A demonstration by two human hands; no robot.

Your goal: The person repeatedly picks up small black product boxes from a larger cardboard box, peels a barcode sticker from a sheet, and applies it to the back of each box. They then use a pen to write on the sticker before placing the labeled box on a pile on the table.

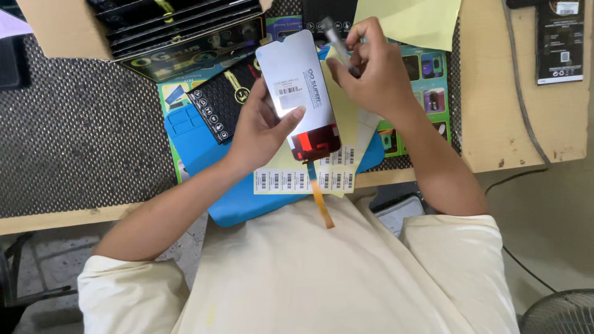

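Phone screen panel [298,93] w/ orange flex cable [320,201] hanging off its lower end is being held up, back side facing cam, above blue mat [192,139]. Going L to R: cardboard box [68,31] of flat black packs is sitting top L on dark mesh surface [80,124]; left hand [263,127] is gripping panel from L edge, thumb pressing across back, fingers hidden behind. Barcode label sheet [291,180] is lying under panel. Right hand [371,65] is closing fingers round thin grey tool [332,34] at panel's top R corner. Yellow paper [411,18] farther R. Progress: panel out of packaging, sticker appears on, not fitted to any phone in view.
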